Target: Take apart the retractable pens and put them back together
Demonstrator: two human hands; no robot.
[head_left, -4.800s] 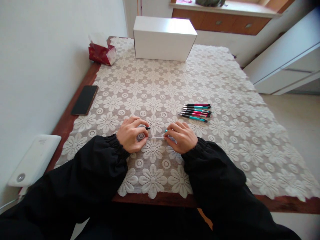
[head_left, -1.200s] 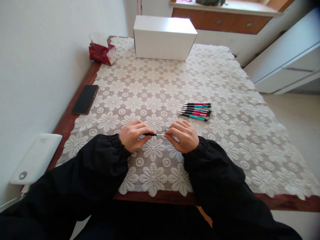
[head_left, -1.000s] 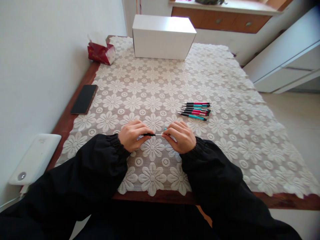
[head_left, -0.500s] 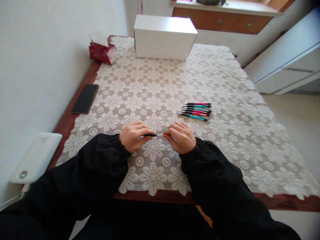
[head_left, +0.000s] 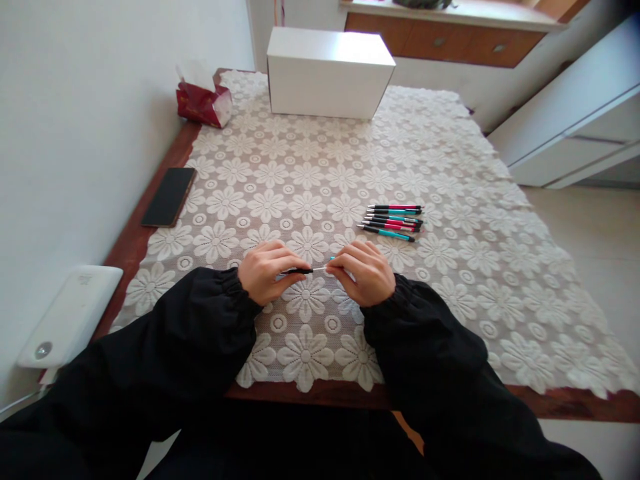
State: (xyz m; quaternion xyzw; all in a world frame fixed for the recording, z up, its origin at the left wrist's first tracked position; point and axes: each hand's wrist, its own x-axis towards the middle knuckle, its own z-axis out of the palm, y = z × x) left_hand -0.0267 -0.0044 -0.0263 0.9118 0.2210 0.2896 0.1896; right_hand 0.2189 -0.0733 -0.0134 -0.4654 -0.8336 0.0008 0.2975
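Note:
My left hand [head_left: 265, 272] pinches the black front piece of a pen [head_left: 299, 271] just above the lace tablecloth [head_left: 320, 180]. My right hand [head_left: 364, 272] grips the other part of the same pen, a teal end showing at its fingertips. A thin pale refill spans the short gap between the two parts. Both hands rest close together near the table's front edge. A small pile of several pink, teal and black pens [head_left: 393, 221] lies on the cloth beyond my right hand.
A white box [head_left: 327, 72] stands at the far end of the table. A red tissue pack [head_left: 204, 103] sits at the far left corner. A black phone [head_left: 168, 197] lies on the bare wooden left edge. A white device [head_left: 70, 317] is at the near left.
Over the last seconds the hands drew closer and the exposed refill between the two pen parts got shorter. In the last half second almost nothing moved.

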